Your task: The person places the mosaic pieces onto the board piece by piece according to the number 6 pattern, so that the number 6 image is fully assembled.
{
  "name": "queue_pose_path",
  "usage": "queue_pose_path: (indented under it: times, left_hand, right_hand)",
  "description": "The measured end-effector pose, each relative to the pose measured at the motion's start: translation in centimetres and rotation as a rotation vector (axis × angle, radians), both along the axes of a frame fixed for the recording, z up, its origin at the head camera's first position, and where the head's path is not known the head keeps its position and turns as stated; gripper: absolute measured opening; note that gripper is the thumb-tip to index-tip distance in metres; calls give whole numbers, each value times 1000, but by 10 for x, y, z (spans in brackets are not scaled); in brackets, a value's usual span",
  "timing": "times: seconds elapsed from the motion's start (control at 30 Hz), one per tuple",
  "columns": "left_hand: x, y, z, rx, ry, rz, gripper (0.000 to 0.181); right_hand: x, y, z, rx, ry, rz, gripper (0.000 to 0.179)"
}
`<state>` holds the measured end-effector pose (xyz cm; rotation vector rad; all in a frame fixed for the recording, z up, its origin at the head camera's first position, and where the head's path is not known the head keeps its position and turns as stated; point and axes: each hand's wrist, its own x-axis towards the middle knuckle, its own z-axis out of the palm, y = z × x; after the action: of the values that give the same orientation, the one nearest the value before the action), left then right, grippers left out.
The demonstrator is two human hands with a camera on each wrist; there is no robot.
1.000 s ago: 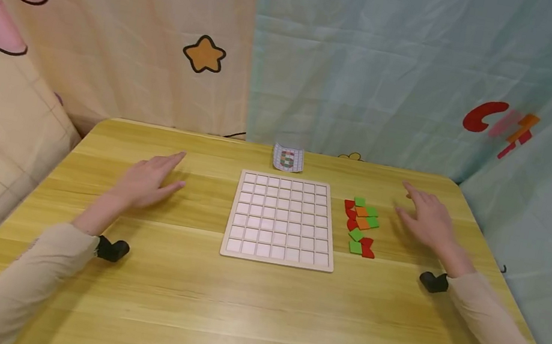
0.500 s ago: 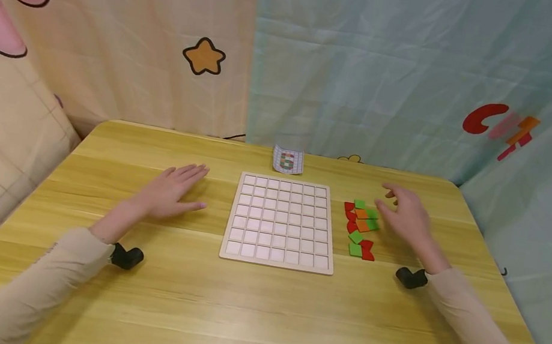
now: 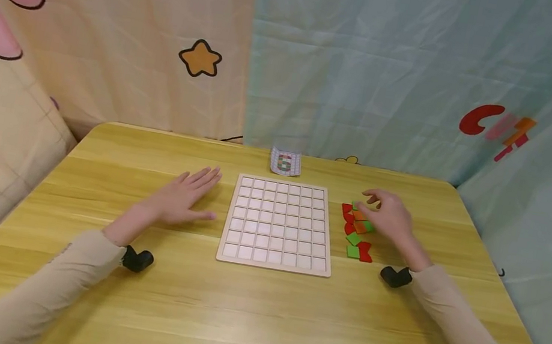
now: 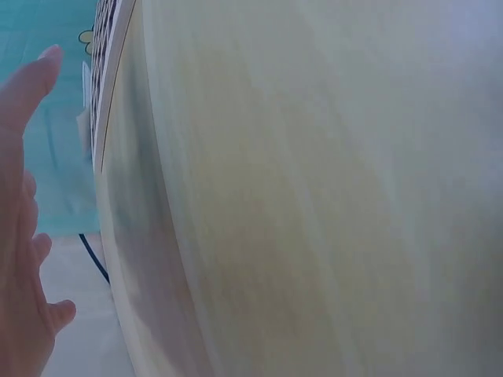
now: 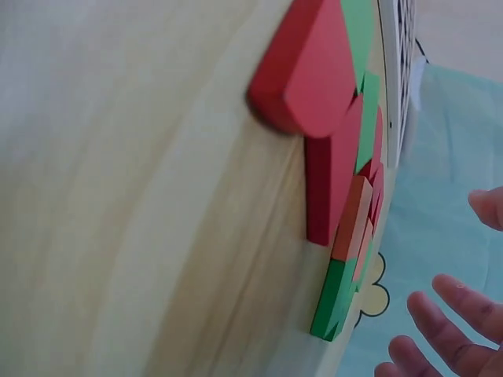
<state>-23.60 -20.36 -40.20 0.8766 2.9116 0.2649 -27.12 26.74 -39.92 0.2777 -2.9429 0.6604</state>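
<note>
Left hand [image 3: 177, 200] and right hand [image 3: 390, 217] over a wooden counter [image 3: 251, 320]

The left fingers are spread, thumb wide, just left of a gridded board [image 3: 280, 219]; the right fingers are loosely bent and parted, with red, green and orange tiles [image 3: 358, 227] below and to their left, right of the board; past both hands' fingers, between them, lies a card [image 3: 285, 163] printed with a 6, and behind it hangs a curtain [image 3: 379, 80]

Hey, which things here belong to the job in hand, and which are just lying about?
Likely part of the job:
gridded board
coloured pieces
printed card
right hand
left hand

Likely just surroundings:
wood-grained table
patterned curtain
black wrist gear
</note>
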Motion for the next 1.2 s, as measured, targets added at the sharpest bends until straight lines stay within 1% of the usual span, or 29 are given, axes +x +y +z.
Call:
queue_pose_path:
  times: [0.23, 0.4, 0.63, 0.73, 0.9, 1.07, 1.2]
  left_hand:
    - [-4, 13, -4, 7, -53, -49, 96]
    - [-8, 20, -7, 30, -105, -62, 98]
    - [-14, 26, -11, 30, -127, -84, 102]
    - [-16, 28, -12, 12, -154, -88, 104]
    - [-16, 31, -12, -13, -193, -86, 106]
    - [-17, 32, -13, -15, -207, -85, 106]
    - [-20, 32, -13, -26, -213, -92, 107]
  right_hand:
    - [-1, -7, -3, 3, -24, 10, 51]
    - [-4, -9, -6, -5, -48, 14, 51]
    - [-9, -12, -9, -27, -75, 9, 48]
    - [-11, -14, -9, -31, -89, 2, 47]
    - [-12, -17, -10, -33, -117, -4, 46]
    - [-11, -19, -8, -14, -114, -24, 45]
    - [-10, -22, -6, 4, -100, -24, 43]
